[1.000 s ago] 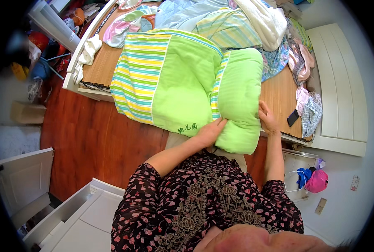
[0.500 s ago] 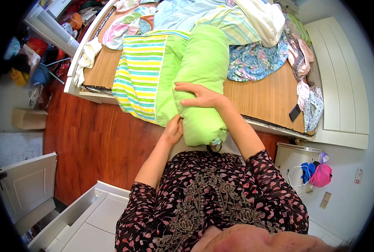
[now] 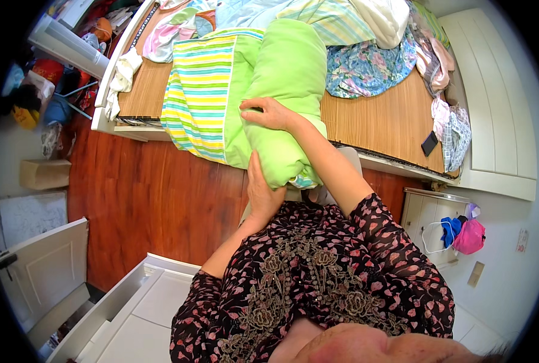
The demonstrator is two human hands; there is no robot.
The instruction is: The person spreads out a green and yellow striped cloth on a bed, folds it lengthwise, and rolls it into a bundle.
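Observation:
A plump bright green quilt roll (image 3: 290, 69) lies lengthwise over the bed's front edge, its near end close to my body. To its left spreads a flat striped part (image 3: 198, 100) in yellow, green, blue and white, hanging over the edge. My right hand (image 3: 272, 114) rests on top of the roll, thumb and fingers apart, fingertips toward the roll's left side. Below it my left hand (image 3: 263, 193) cups the near end from the left and underneath; most of its fingers are hidden there. A bit of striped cloth shows at that near end.
Bare slatted mat (image 3: 366, 124) covers the bed to the right, with a black phone (image 3: 428, 144) near its edge. Behind lie a blue floral cloth (image 3: 369, 69) and other bedding. A white cabinet (image 3: 430, 221) stands at right, an open white drawer (image 3: 124, 302) at lower left.
My left hand has shifted from the roll's left side to its near end. My right hand still lies on top. The bed and roll appear slightly higher in view.

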